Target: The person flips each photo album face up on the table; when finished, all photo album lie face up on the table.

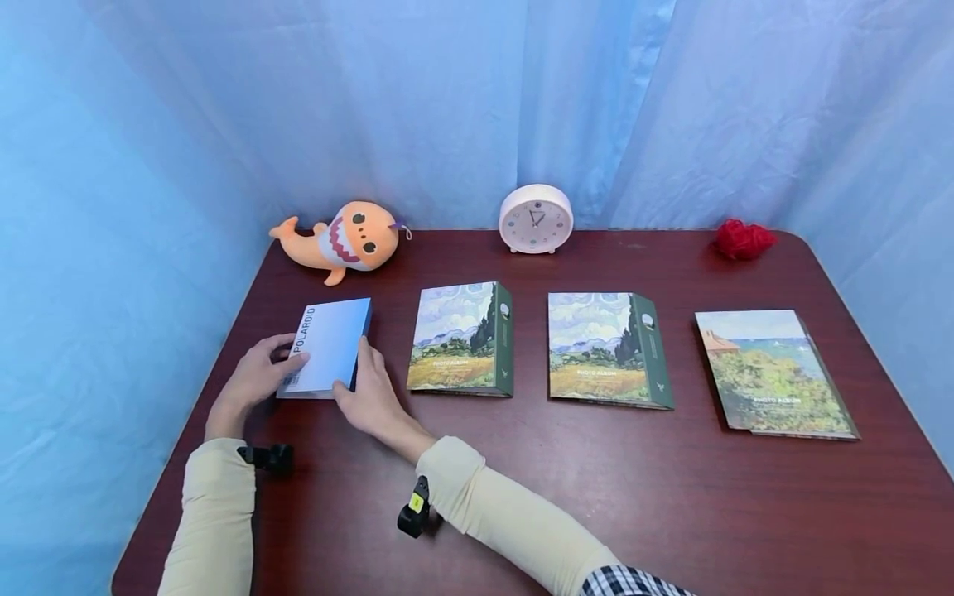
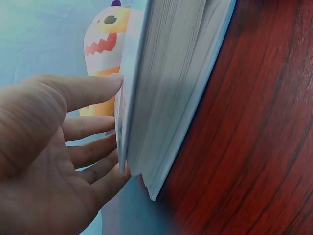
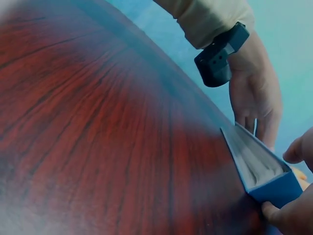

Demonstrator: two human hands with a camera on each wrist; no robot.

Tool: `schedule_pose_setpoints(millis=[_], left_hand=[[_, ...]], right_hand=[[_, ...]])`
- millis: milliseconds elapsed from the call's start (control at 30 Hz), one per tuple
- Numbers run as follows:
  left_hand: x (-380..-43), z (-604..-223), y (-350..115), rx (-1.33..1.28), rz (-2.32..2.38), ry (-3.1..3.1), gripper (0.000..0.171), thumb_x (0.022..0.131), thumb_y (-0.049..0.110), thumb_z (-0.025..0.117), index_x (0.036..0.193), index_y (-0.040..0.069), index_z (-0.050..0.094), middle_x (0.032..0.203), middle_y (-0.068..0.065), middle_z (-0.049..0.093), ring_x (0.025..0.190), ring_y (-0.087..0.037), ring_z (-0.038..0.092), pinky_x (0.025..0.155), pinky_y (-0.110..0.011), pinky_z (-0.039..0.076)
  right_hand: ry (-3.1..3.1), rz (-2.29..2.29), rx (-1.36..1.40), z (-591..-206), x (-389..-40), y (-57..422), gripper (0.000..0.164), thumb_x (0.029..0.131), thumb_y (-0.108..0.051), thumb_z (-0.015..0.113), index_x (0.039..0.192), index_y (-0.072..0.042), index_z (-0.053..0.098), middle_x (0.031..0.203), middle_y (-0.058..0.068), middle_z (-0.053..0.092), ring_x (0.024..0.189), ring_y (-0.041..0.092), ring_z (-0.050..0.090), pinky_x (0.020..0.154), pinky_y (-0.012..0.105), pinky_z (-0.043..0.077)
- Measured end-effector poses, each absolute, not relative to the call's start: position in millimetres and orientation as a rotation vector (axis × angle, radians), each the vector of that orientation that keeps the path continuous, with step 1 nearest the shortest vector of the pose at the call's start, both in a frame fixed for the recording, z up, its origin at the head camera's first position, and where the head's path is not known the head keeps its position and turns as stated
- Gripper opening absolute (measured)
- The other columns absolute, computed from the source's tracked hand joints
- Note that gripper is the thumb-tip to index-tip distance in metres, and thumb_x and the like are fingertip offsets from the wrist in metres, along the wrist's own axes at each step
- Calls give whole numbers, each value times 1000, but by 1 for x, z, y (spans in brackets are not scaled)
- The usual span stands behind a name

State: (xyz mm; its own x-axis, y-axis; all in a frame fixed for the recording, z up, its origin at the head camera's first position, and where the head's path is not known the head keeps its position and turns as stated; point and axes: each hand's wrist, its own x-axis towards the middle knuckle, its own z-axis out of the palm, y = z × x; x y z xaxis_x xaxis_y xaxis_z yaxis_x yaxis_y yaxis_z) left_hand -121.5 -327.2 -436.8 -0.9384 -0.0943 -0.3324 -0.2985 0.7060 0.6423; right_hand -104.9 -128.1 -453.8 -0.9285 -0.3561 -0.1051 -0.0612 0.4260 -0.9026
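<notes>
A blue-and-white photo album [image 1: 331, 343] marked POLAROID lies flat at the table's left side, between both hands. My left hand [image 1: 261, 372] is at its left edge, thumb and fingertips touching the cover. In the left wrist view, that hand's fingers [image 2: 95, 149] are fairly straight beside the cover, and the album's page edges [image 2: 164, 88] show. At the spine side, my right hand [image 1: 376, 397] grips the lower right corner. The right wrist view shows its fingertips around the blue spine [image 3: 279, 191]; the rest of that hand runs out of frame.
Two matching landscape-cover photo albums [image 1: 455, 339] [image 1: 599, 348] lie to the right, then another album [image 1: 775, 372] with a seaside picture. Along the back are an orange shark plush [image 1: 358, 236], a white clock [image 1: 536, 219] and a red crumpled item [image 1: 744, 239]. Blue curtains surround the table.
</notes>
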Motion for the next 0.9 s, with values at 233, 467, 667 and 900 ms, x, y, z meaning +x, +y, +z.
schedule_pose_setpoints(millis=[233, 467, 667, 900], left_hand=[[-121, -437, -327, -338, 1074, 2655, 66, 98, 36, 51, 148, -2, 29, 142, -33, 36, 120, -44, 43, 99, -58, 41], [-123, -431, -322, -344, 1030, 2637, 76, 96, 46, 50, 149, -3, 25, 145, -34, 31, 123, -45, 41, 101, -60, 39], [-124, -426, -315, -335, 1042, 2567, 91, 93, 60, 43, 151, -4, 17, 150, -33, 23, 128, -46, 35, 104, -62, 34], [-121, -421, -307, -232, 1031, 2536, 94, 93, 64, 40, 152, -3, 9, 156, -30, 11, 141, -48, 16, 108, -66, 21]], right_hand=[[2389, -1519, -351, -455, -105, -128, 76, 94, -22, 55, 155, -11, 12, 156, 11, 24, 140, 19, 32, 112, 32, 33], [2362, -1540, -326, -449, -105, -129, 76, 94, -27, 56, 155, -22, 12, 156, 8, 23, 137, 19, 36, 110, 33, 35], [2357, -1594, -352, -439, -108, -129, 75, 93, -33, 56, 154, -28, 14, 156, 9, 21, 137, 23, 37, 109, 37, 37], [2278, -1695, -299, -428, -112, -122, 63, 95, -40, 52, 150, -42, 21, 154, 4, 34, 131, 18, 47, 100, 35, 46]])
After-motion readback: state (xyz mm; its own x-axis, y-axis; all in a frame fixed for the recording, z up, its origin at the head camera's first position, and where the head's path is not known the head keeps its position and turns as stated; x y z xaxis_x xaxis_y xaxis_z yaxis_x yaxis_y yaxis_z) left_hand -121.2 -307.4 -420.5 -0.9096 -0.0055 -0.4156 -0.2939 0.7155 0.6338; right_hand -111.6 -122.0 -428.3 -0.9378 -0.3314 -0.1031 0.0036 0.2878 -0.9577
